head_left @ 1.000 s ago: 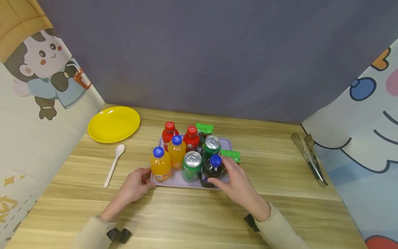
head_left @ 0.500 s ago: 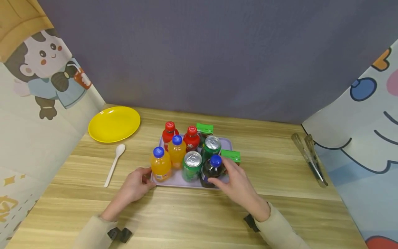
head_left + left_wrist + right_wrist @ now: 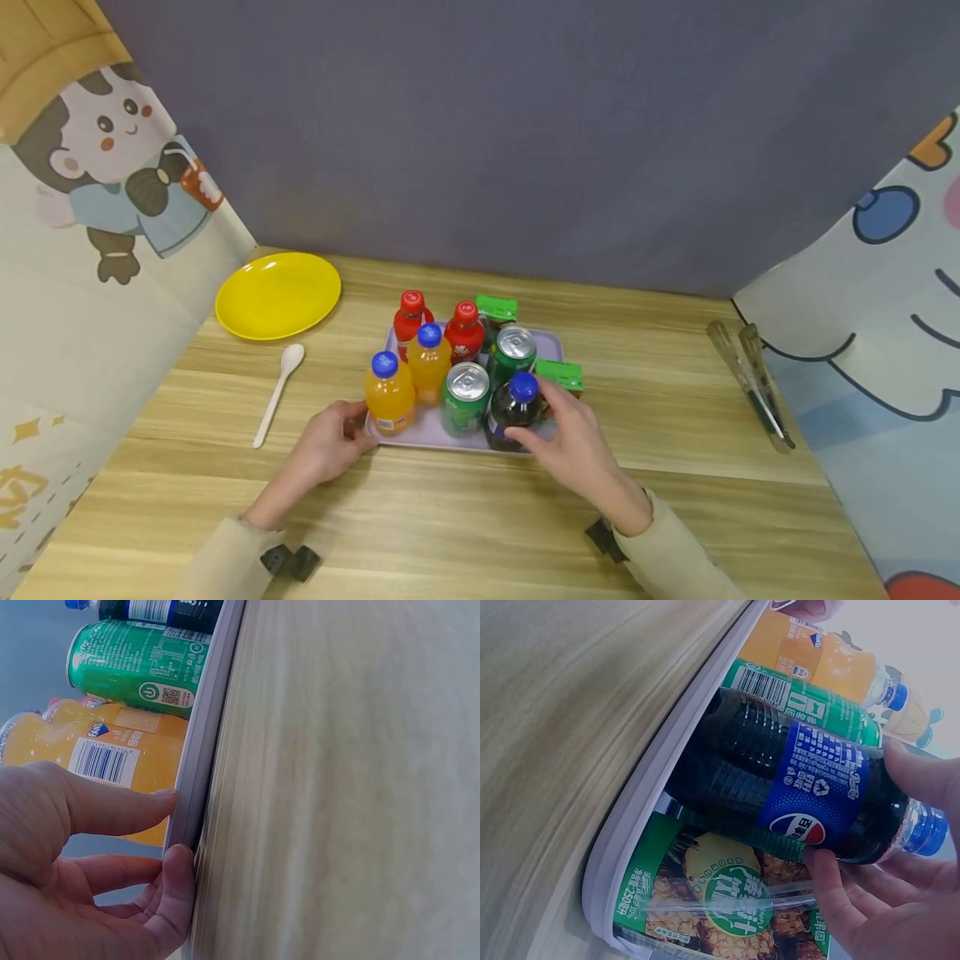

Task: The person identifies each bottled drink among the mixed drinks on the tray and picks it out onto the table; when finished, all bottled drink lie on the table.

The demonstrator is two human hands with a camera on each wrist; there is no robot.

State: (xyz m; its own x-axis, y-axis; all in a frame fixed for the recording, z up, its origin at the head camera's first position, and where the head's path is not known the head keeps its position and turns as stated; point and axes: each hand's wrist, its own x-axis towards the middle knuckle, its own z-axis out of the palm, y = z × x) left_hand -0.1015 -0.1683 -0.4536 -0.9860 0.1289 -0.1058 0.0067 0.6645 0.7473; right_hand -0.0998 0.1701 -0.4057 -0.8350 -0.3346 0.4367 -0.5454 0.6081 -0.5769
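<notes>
Right hand (image 3: 573, 446): you are gripping the dark bottle (image 3: 814, 784) — thumb on one side, fingers on the other.
Left hand (image 3: 326, 442): you pinch the edge of the lilac tray (image 3: 429, 427) at its near left corner.
Dark bottle: upright on the tray, at the front right, between a green can (image 3: 463, 408) and a juice box (image 3: 559, 377).
Behind that: another can (image 3: 507, 364), with a second box (image 3: 497, 308) past it.
Orange bottles (image 3: 390, 398): two, standing on the tray's left side.
Red bottles (image 3: 465, 337): two, towards the back.
Your left: a white spoon (image 3: 276, 400) lies on the table (image 3: 450, 525), a yellow plate (image 3: 279, 296) beyond it.
Your right: tongs (image 3: 738, 374), well apart from the tray — near the side wall (image 3: 885, 425).
</notes>
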